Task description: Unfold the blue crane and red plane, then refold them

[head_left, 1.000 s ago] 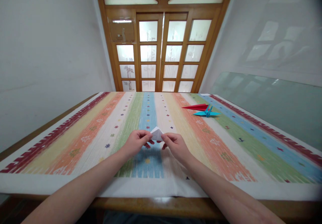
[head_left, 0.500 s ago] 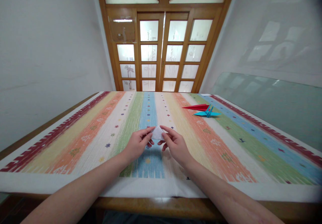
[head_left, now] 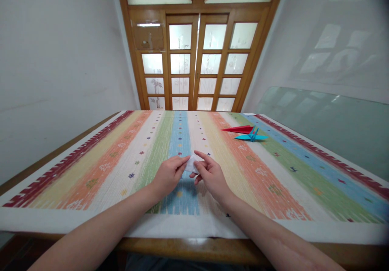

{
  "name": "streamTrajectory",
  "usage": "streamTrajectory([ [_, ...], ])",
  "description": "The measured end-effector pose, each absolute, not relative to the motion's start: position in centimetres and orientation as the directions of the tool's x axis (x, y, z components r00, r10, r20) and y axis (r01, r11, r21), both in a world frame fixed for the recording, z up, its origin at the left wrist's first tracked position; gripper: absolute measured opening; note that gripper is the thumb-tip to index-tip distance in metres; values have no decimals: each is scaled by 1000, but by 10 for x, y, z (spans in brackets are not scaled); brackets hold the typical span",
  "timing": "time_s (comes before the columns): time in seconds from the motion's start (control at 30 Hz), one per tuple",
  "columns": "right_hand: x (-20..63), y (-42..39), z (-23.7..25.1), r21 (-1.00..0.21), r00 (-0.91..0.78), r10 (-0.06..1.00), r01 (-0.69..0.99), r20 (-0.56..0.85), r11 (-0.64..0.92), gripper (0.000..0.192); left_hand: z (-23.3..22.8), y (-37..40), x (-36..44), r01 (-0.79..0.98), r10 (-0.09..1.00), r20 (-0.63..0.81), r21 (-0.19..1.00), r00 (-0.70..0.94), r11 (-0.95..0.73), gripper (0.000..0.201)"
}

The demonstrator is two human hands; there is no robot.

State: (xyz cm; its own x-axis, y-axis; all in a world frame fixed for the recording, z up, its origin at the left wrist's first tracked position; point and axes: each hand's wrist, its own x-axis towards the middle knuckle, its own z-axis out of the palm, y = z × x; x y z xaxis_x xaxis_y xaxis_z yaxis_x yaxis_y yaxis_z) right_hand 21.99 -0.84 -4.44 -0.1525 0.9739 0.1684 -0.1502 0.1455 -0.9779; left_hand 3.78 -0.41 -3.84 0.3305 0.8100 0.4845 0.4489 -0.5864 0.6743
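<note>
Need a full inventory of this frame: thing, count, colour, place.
folded white paper piece: 1, white, pinched between both hands above the blue stripe
red folded paper shape: 1, red, far right of the cloth
blue paper crane: 1, blue, just in front of the red one
striped woven tablecloth: 1, multicoloured, covers the table
wooden table: 1, brown, near edge visible
wooden glazed door: 1, brown with frosted panes, behind the table
glass sheet: 1, greenish, right wall
left hand: 1, on the paper
right hand: 1, on the paper

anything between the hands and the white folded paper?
Nothing visible. The left hand and right hand both pinch the white folded paper directly; the red paper figure and blue paper crane lie apart, far right.
</note>
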Motion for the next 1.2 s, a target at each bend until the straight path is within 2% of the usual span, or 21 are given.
streamTrajectory([
  [0.3, 221, -4, -48, -989, -161, 982, -127, 101, 81, 49, -39, -4, 37, 496, 791, 476, 616, 385, -612, 39],
  [0.5, 219, -7, -44, -989, -224, 968, -119, 114, 89, 41, -36, -3, 38, 460, 818, 477, 676, 323, -576, 32],
  [0.67, 219, -10, -42, -993, -280, 959, -120, 48, 14, 32, -37, -1, 37, 403, 869, 380, 776, 317, -486, 30],
  [0.87, 220, -12, -45, -974, -416, 898, -104, -142, -202, 30, -42, 3, 34, 362, 868, 284, 823, 407, -439, 28],
  [1.07, 223, -6, -49, -978, -332, 941, -161, -73, -133, 32, -54, 12, 35, 137, 935, 141, 971, 325, -194, 39],
  [1.2, 226, -3, -50, -981, -316, 946, -147, -71, -123, 38, -60, 15, 34, 199, 895, 38, 970, 443, -140, 43],
])
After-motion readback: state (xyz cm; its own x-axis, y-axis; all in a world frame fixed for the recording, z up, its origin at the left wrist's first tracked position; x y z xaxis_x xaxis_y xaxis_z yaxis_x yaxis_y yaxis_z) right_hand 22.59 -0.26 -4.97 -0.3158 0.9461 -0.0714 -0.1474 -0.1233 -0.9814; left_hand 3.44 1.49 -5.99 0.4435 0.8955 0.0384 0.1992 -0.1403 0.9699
